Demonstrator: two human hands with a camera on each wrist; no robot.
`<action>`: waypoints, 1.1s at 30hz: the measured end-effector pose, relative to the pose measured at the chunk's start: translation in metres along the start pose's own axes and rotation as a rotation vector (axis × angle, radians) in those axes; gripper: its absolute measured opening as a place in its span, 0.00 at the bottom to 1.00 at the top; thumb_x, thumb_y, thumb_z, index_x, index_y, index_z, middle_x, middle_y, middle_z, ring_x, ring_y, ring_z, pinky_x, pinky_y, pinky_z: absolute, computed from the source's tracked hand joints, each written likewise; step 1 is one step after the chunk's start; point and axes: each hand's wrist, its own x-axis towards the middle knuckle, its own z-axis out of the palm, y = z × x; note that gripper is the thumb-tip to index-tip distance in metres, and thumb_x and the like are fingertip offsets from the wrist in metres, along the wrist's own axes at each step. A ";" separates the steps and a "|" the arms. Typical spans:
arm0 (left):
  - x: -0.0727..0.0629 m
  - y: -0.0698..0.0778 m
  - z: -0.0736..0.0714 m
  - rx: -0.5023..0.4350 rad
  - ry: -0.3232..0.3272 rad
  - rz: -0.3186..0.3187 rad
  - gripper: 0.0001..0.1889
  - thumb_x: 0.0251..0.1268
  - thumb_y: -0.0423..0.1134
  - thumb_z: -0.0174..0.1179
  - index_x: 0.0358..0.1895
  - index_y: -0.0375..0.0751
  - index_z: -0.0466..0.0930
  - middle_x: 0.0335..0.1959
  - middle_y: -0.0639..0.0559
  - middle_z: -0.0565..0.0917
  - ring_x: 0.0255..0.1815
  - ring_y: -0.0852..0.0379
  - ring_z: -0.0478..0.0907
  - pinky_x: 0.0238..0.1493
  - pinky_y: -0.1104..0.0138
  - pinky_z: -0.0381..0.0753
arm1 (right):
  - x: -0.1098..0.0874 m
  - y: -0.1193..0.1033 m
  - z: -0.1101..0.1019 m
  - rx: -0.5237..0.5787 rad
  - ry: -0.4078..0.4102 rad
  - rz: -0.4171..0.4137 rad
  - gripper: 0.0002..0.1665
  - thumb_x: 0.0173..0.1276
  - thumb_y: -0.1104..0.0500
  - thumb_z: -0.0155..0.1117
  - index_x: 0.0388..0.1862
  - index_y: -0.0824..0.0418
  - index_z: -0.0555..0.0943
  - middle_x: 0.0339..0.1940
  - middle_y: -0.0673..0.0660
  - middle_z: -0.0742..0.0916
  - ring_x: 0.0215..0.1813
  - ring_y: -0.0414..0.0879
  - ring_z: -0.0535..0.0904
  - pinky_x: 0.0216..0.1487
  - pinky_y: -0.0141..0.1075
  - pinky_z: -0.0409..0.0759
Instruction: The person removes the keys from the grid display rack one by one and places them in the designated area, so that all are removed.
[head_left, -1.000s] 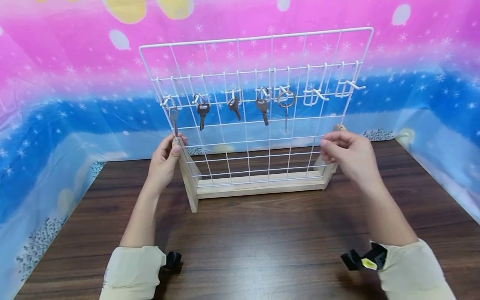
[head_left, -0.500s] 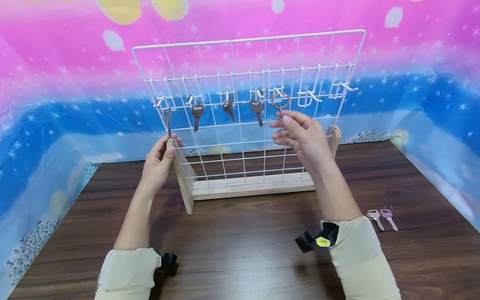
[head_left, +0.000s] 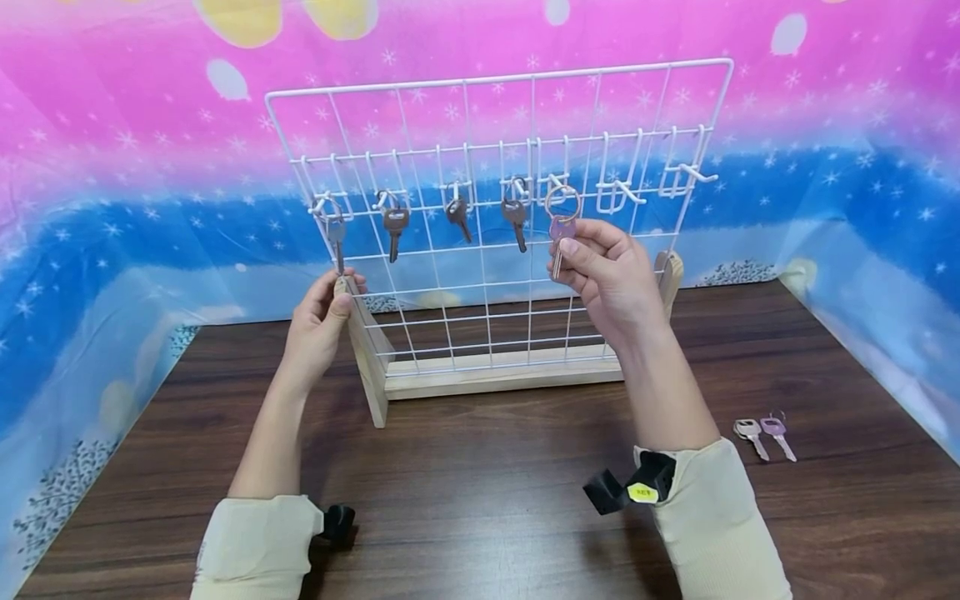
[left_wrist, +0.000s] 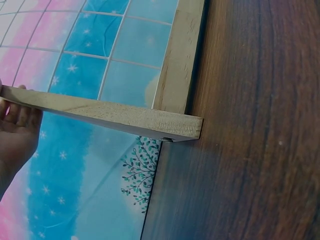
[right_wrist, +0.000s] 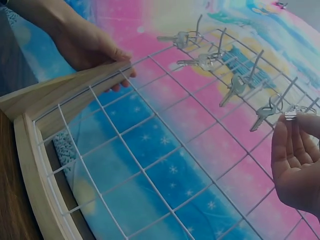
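My left hand (head_left: pixel 318 321) grips the upper part of the wooden side post (head_left: pixel 366 358) of a white wire grid rack (head_left: pixel 498 80); the left wrist view also shows its fingers behind that post (left_wrist: pixel 110 112). My right hand (head_left: pixel 618 279) pinches a purple key (head_left: pixel 562 227) between thumb and fingers. The key's ring (head_left: pixel 562 202) is at a white hook in front of the grid. Left of it, several keys, among them a dark key (head_left: pixel 395 218), hang by rings from other hooks. In the right wrist view, the right hand (right_wrist: pixel 300 170) partly hides the pinched key.
A silver key (head_left: pixel 749 432) and a purple key (head_left: pixel 777 429) with a ring lie on the brown table (head_left: pixel 480 500) at the right. Two white hooks (head_left: pixel 621 192) on the grid's right side carry no keys. A patterned pink and blue cloth (head_left: pixel 135 167) surrounds the table.
My right hand has moved left from the right side post to the hanging key and taken hold of it, turning its face forward. The left hand stays on its post.
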 end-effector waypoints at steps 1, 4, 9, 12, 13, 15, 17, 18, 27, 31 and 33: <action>0.000 0.000 0.000 0.001 0.000 0.000 0.17 0.70 0.43 0.45 0.59 0.47 0.69 0.50 0.58 0.75 0.53 0.60 0.69 0.51 0.73 0.66 | -0.001 0.000 0.001 -0.008 0.006 -0.018 0.05 0.59 0.70 0.65 0.31 0.61 0.82 0.26 0.55 0.84 0.28 0.44 0.80 0.33 0.32 0.78; 0.000 0.000 0.001 0.001 0.003 0.008 0.17 0.70 0.43 0.45 0.59 0.47 0.68 0.50 0.59 0.74 0.53 0.61 0.69 0.50 0.73 0.66 | -0.005 0.001 0.003 -0.038 0.027 -0.068 0.04 0.56 0.67 0.69 0.30 0.60 0.83 0.26 0.54 0.84 0.27 0.43 0.79 0.32 0.32 0.77; 0.003 -0.001 0.002 -0.010 0.015 0.035 0.15 0.69 0.43 0.46 0.56 0.51 0.70 0.49 0.57 0.75 0.52 0.60 0.69 0.48 0.73 0.67 | -0.009 -0.002 0.007 -0.079 0.068 -0.124 0.07 0.59 0.71 0.65 0.28 0.60 0.82 0.24 0.53 0.84 0.25 0.43 0.78 0.31 0.31 0.77; 0.005 -0.002 0.003 -0.012 0.015 0.040 0.15 0.69 0.42 0.46 0.56 0.50 0.70 0.49 0.55 0.75 0.52 0.60 0.70 0.48 0.72 0.67 | -0.013 -0.005 0.009 -0.104 0.098 -0.146 0.11 0.61 0.74 0.61 0.28 0.59 0.82 0.24 0.53 0.83 0.24 0.43 0.78 0.31 0.31 0.77; 0.005 -0.002 0.003 -0.014 0.014 0.038 0.15 0.69 0.42 0.46 0.57 0.49 0.70 0.50 0.54 0.75 0.52 0.60 0.70 0.49 0.72 0.67 | -0.014 -0.006 0.009 -0.106 0.105 -0.148 0.12 0.61 0.74 0.59 0.28 0.59 0.82 0.24 0.53 0.83 0.24 0.43 0.78 0.31 0.31 0.77; 0.004 -0.002 0.003 -0.009 0.013 0.033 0.17 0.70 0.42 0.46 0.58 0.46 0.69 0.50 0.54 0.75 0.53 0.60 0.70 0.50 0.72 0.67 | -0.016 -0.008 0.011 -0.094 0.113 -0.150 0.12 0.61 0.75 0.58 0.27 0.60 0.82 0.23 0.53 0.83 0.23 0.43 0.78 0.31 0.31 0.77; 0.002 -0.002 0.002 0.000 0.015 0.028 0.18 0.70 0.43 0.46 0.59 0.45 0.69 0.51 0.52 0.75 0.53 0.61 0.70 0.50 0.73 0.67 | -0.019 -0.010 0.014 -0.071 0.112 -0.152 0.13 0.62 0.76 0.57 0.27 0.61 0.81 0.22 0.54 0.83 0.23 0.44 0.77 0.31 0.31 0.76; 0.001 -0.002 0.002 0.000 0.019 0.024 0.17 0.70 0.43 0.46 0.59 0.45 0.69 0.51 0.51 0.75 0.52 0.61 0.70 0.50 0.73 0.67 | -0.021 -0.012 0.016 -0.054 0.109 -0.153 0.12 0.62 0.76 0.57 0.27 0.61 0.81 0.22 0.54 0.82 0.24 0.44 0.77 0.31 0.31 0.76; -0.002 0.000 0.001 0.012 0.010 0.009 0.19 0.71 0.42 0.45 0.61 0.39 0.67 0.50 0.55 0.75 0.53 0.61 0.69 0.51 0.74 0.67 | -0.032 -0.027 0.029 -0.103 0.079 -0.195 0.13 0.62 0.77 0.55 0.28 0.63 0.81 0.24 0.55 0.84 0.23 0.44 0.77 0.30 0.31 0.76; -0.002 0.000 0.002 0.022 0.008 -0.006 0.21 0.71 0.43 0.44 0.63 0.36 0.65 0.51 0.54 0.74 0.53 0.61 0.69 0.52 0.74 0.66 | -0.038 -0.031 0.029 -0.139 0.057 -0.207 0.09 0.61 0.76 0.58 0.29 0.65 0.82 0.23 0.56 0.83 0.24 0.44 0.77 0.31 0.31 0.77; -0.001 0.000 0.002 0.022 0.008 -0.004 0.21 0.71 0.43 0.44 0.63 0.37 0.65 0.52 0.51 0.74 0.54 0.61 0.69 0.52 0.73 0.66 | -0.042 -0.033 0.028 -0.160 0.056 -0.207 0.08 0.61 0.75 0.59 0.30 0.66 0.82 0.24 0.56 0.83 0.24 0.44 0.78 0.32 0.32 0.77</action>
